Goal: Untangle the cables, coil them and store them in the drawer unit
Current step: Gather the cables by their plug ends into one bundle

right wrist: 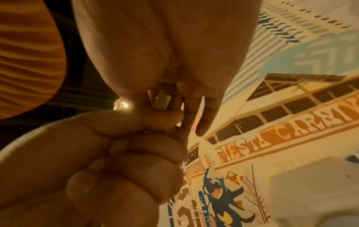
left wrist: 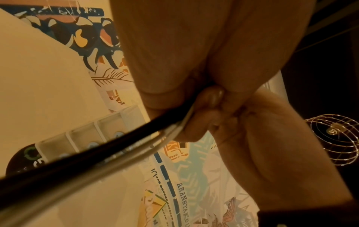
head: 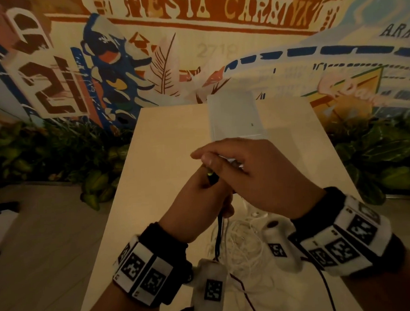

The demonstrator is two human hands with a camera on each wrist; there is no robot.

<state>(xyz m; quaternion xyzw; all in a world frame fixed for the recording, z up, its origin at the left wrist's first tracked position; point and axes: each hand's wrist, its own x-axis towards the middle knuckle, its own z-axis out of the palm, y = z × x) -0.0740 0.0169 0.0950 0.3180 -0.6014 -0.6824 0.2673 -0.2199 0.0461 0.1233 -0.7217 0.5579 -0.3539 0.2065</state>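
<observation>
Above the middle of the table my two hands meet. My left hand [head: 202, 198] grips a black cable [head: 219, 235] just below its dark plug [head: 212, 177], and the cable hangs down to a tangle of white cables [head: 244, 246] on the table. In the left wrist view the black cable [left wrist: 101, 155] and a pale cable [left wrist: 136, 150] run together into the curled fingers [left wrist: 194, 122]. My right hand [head: 255, 174] lies over the left and pinches a small metal connector [right wrist: 161, 99] between thumb and fingers. The translucent white drawer unit [head: 232, 115] stands behind the hands.
The light wooden table [head: 165, 143] is narrow, with drop-offs on the left and right. Leafy plants [head: 56, 149] line the floor on both sides below a painted mural wall. Thin dark wires [head: 244, 293] trail from the wrist cameras near the table's front edge.
</observation>
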